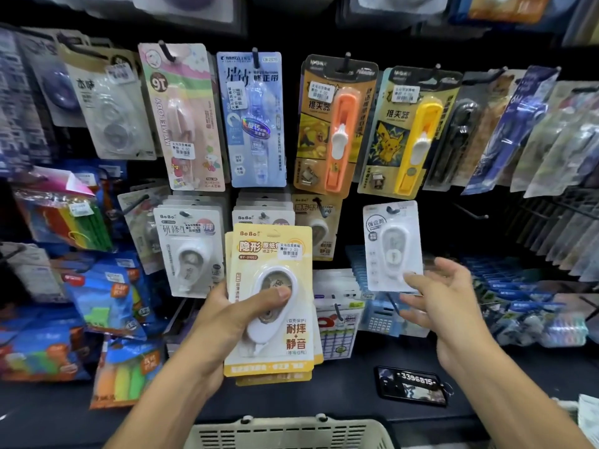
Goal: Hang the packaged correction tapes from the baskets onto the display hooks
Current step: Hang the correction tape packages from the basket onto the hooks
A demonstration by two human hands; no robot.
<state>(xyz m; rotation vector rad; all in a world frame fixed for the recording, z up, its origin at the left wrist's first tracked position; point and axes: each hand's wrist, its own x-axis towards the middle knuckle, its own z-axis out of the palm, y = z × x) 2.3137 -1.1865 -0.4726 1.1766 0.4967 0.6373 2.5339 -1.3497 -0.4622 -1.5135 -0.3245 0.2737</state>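
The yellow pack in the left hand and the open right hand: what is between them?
Head view: between the yellow pack and the right hand, only shelf stock behind; nothing held.

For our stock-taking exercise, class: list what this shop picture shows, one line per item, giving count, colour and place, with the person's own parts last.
Yellow correction tape packs: small stack, yellow, in left hand.
White pack: one, white, hanging by right hand.
Clip pushers: two, orange and yellow, upper hooks.
Blue pack: one, blue, upper hook.
Pink pack: one, pink, upper hook.
Basket: one, beige, bottom edge.
Key tag: one, black, on shelf.
Left hand: gripping stack.
Right hand: open, empty.
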